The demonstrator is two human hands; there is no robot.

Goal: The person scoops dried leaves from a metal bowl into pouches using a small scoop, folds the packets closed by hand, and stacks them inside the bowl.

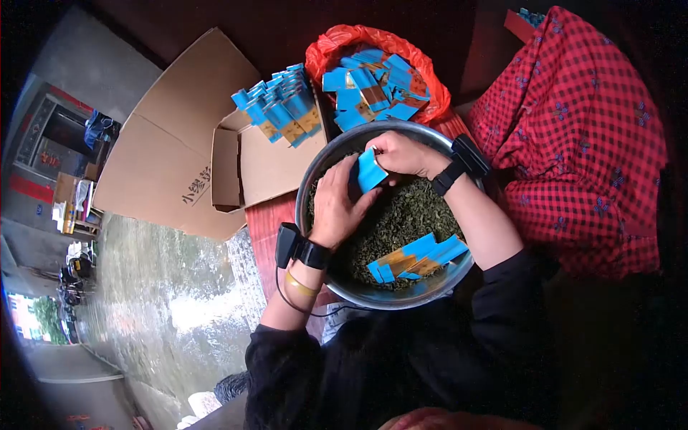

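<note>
Above the metal basin (401, 299), toward 11 o'clock from its centre, I hold one blue packet (370, 170) between my two hands. My left hand (333, 204) takes it from the left side, with the thumb at its lower edge and the fingers curved around the far side. My right hand (401, 154) is narrow, and its fingers pinch the packet at the upper edge; some fingertips are hidden, so I cannot tell exactly how they lie.

Under my hands, green leaf pieces (390, 218) cover the basin's bottom. At 5 o'clock, on these leaves, lie several blue-and-brown packets (423, 254), overlapping one another. At 12 o'clock, just beyond the rim, is a red plastic bag (344, 33) with many loose packets (369, 82). At 10 o'clock, an open cardboard box (179, 122) carries standing packets (283, 107) in close rows. Near 2 o'clock hangs a red checked cloth (573, 158).
</note>
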